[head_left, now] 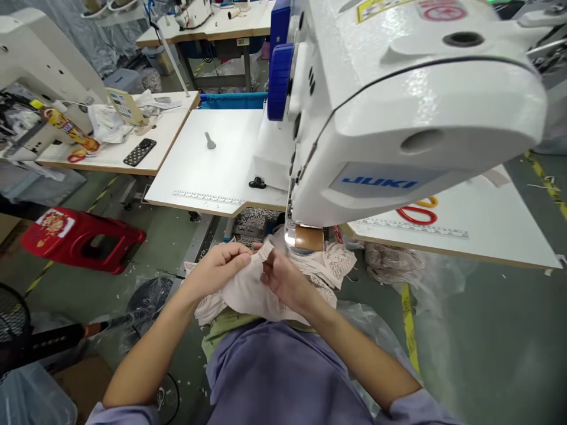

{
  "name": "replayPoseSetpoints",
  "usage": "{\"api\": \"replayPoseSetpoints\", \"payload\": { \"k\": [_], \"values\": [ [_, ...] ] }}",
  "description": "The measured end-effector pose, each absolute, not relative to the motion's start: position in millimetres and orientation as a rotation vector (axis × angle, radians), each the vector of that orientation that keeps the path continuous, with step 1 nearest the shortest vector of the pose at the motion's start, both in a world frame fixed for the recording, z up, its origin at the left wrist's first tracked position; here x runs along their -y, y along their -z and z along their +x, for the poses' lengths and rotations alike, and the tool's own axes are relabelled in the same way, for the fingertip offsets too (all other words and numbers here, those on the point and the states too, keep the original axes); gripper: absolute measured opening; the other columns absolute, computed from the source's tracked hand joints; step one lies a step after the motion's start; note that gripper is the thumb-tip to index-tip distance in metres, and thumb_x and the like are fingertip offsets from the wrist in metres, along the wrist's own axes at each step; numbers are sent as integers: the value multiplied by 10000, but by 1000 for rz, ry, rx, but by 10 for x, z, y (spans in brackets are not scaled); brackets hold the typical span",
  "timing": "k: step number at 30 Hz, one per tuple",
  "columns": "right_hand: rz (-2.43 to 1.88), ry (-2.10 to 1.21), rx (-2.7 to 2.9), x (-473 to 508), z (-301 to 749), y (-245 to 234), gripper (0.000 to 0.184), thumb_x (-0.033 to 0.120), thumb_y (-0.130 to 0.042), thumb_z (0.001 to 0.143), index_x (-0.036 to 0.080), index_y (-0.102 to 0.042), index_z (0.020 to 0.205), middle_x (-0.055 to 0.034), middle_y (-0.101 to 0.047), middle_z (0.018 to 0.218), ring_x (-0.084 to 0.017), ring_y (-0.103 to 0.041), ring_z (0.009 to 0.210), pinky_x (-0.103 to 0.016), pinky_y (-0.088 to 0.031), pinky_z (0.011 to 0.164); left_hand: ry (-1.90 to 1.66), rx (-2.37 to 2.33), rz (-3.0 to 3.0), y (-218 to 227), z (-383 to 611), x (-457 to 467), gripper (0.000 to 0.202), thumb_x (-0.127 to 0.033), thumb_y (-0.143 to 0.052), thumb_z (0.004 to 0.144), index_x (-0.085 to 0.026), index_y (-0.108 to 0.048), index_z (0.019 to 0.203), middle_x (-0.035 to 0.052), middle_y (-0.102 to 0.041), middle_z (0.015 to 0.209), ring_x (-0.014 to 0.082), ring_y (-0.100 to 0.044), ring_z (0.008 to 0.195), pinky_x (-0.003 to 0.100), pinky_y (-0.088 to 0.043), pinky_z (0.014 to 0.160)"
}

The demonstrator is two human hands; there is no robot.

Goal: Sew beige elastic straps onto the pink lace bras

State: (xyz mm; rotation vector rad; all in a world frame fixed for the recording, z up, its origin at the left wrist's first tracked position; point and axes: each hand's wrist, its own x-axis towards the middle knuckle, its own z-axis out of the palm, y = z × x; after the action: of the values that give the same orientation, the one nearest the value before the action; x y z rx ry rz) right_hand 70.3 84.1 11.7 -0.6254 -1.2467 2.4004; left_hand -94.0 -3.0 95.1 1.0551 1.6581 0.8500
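Observation:
A pale pink bra [250,292] with a smooth moulded cup lies across my lap and is lifted at its upper edge. My left hand [224,264] pinches that edge between thumb and curled fingers. On the other side, my right hand [286,279] grips the bra near a narrow strap end; its fingertips are partly hidden. More pale pieces with lace [339,262] are bunched to the right, under the head of a white sewing machine [376,147]. The needle area of the machine sits just beyond my right hand, behind a brown guard plate [309,238].
White table tops [212,159] flank the machine, with red-handled scissors [416,216] on the right one. At left are a phone [140,151], a bottle [66,127] and another sewing machine [44,53]. A red stool [84,239] and a fan [13,319] stand on the floor.

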Motion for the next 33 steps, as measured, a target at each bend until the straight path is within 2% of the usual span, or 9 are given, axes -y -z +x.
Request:
{"api": "replayPoseSetpoints", "payload": {
  "k": [3,6,10,14,18,20,22,27,33],
  "values": [
    [-884,-2360,918,-864,546,71,397,525,-752,730,228,-611,952,-4,-611,812,-143,-586,720,-293,-544,745,-749,-1923,1200,-793,-973,15,289,-431,-499,916,-187,-651,890,44,-655,844,177,-581,754,292,-463,663],
    [-986,-2020,1119,-813,618,276,321,471,-739,760,214,-612,903,-18,-649,849,-164,-614,786,-326,-544,808,-823,-2322,1222,-466,-843,-8,231,-393,-546,883,-179,-632,866,59,-645,861,199,-577,820,313,-456,708],
    [-925,-1488,1701,-725,814,466,168,350,-617,881,216,-647,978,-58,-673,983,-206,-625,943,-379,-519,883,-963,-1893,999,-102,-553,-41,341,-471,-536,892,-161,-656,814,28,-658,755,174,-585,714,284,-457,651],
    [-744,-1120,2055,-758,1002,484,97,272,-615,868,215,-682,908,-84,-651,1015,-233,-616,990,-405,-515,887,-1073,-1881,957,-35,-422,-57,351,-431,-449,941,-156,-651,855,14,-638,752,154,-560,715,262,-447,670],
    [-752,-1101,2041,-854,1117,352,222,324,-606,906,215,-661,1092,-58,-651,917,-183,-626,792,-341,-544,749,-1088,-1876,1042,-189,-411,-13,320,-395,-453,959,-171,-643,833,-1,-601,733,141,-533,707,248,-418,680],
    [-779,-1120,2093,-889,1117,274,339,345,-586,930,221,-623,1244,-70,-659,998,-165,-631,768,-328,-549,742,-1076,-1817,1074,-270,-395,1,317,-388,-439,970,-173,-664,909,14,-639,797,149,-567,750,246,-434,700],
    [-801,-1142,2140,-915,1090,218,375,354,-575,943,228,-613,1294,-86,-651,1088,-150,-638,756,-323,-555,761,-1061,-1795,1073,-324,-369,0,321,-386,-435,974,-168,-670,980,32,-663,853,159,-586,787,249,-447,716],
    [-786,-1081,2011,-911,1041,232,242,307,-596,938,238,-699,1146,-73,-675,1072,-141,-659,760,-305,-568,772,-1001,-1820,1032,-349,-269,-46,328,-384,-420,973,-175,-672,989,33,-673,837,170,-588,770,254,-438,681],
    [-571,-797,2044,-873,1112,431,128,220,-598,922,235,-718,965,-48,-736,950,-173,-679,900,-303,-554,806,-960,-2031,1162,-225,-185,-166,312,-428,-468,938,-188,-567,765,-20,-536,651,145,-491,625,260,-360,600]
  ]
}}
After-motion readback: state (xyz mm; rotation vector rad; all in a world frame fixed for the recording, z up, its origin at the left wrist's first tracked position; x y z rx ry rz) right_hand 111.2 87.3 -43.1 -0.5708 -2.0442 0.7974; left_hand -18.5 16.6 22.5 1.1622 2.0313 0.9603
